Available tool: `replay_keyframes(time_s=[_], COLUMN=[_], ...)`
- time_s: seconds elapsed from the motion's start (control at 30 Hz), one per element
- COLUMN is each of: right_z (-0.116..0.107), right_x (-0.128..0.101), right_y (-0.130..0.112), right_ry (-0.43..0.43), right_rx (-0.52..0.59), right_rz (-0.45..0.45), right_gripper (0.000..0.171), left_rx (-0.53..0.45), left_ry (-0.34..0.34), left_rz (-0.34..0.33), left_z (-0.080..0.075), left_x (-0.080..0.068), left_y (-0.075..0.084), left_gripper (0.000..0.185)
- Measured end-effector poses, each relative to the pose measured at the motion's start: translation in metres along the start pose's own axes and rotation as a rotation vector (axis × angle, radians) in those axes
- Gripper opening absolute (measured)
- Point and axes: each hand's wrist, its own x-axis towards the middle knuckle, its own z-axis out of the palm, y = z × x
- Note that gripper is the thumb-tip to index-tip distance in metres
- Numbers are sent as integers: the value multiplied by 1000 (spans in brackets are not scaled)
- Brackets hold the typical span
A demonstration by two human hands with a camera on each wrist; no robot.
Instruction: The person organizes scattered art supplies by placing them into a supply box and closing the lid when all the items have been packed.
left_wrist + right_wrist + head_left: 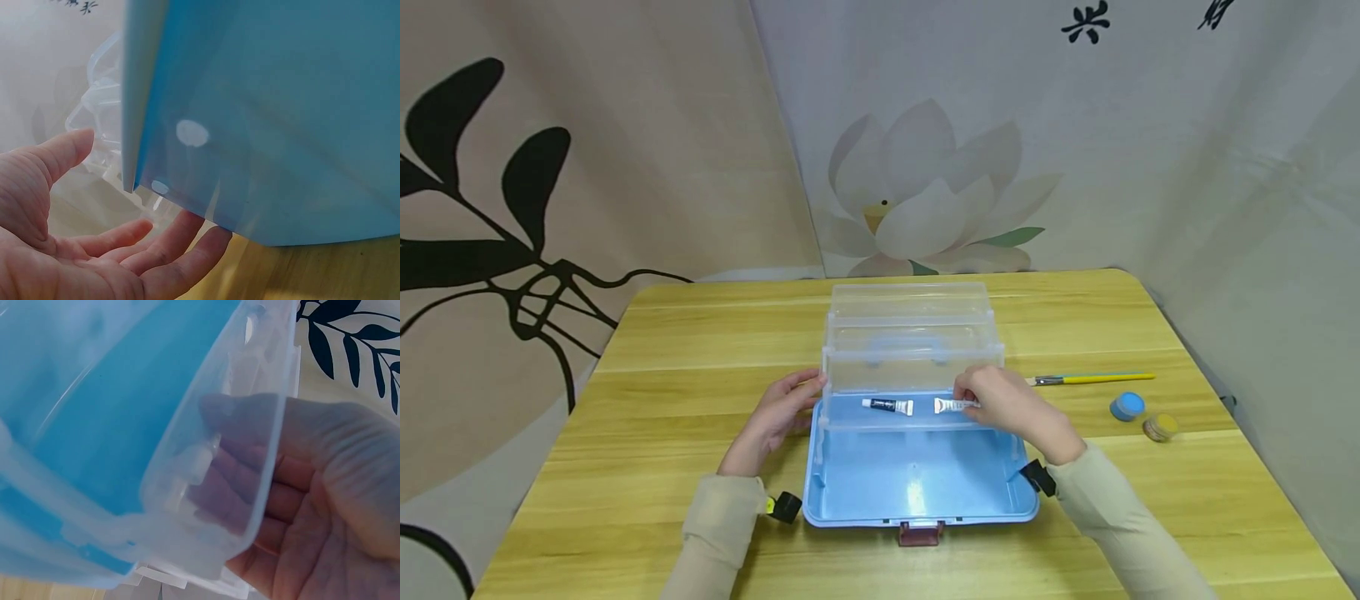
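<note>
A wooden table [700,400] fills the lower half of the head view. At its centre a blue storage box [917,483] is set open, with its clear tiered trays [913,342] folded back toward 12 o'clock and a dark red latch [920,533] at its 6 o'clock edge.

The left hand [778,412] is laid against the box's 9 o'clock side — fingers relaxed and spread, nothing held, as the left wrist view confirms. The right hand [1007,404] is held over the lowest tray at about 2 o'clock of the box, its fingers curled around one end of a white tube [951,406]. The tube's long axis is laid left to right, the capped end pointed toward 9 o'clock. Just beside it, toward 9 o'clock, a second tube with a black band [887,406] is laid along the same line.

At 3 o'clock of the box a yellow-handled paintbrush [1090,379] is laid across the table — and nearer 4 o'clock, a blue pot [1127,406] and a yellow pot [1161,427].
</note>
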Motion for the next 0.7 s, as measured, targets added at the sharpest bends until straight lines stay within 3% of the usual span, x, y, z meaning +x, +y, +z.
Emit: replay_keyframes(time_s=[0.7], right_z=[-1], right_x=[-5], right_y=[3], right_ry=[44], right_rx=[29], right_rz=[-19], right_gripper=[11], left_rx=[2], left_ry=[-12], left_rz=[3], left_z=[0], left_x=[0], left_y=[0], left_gripper=[67])
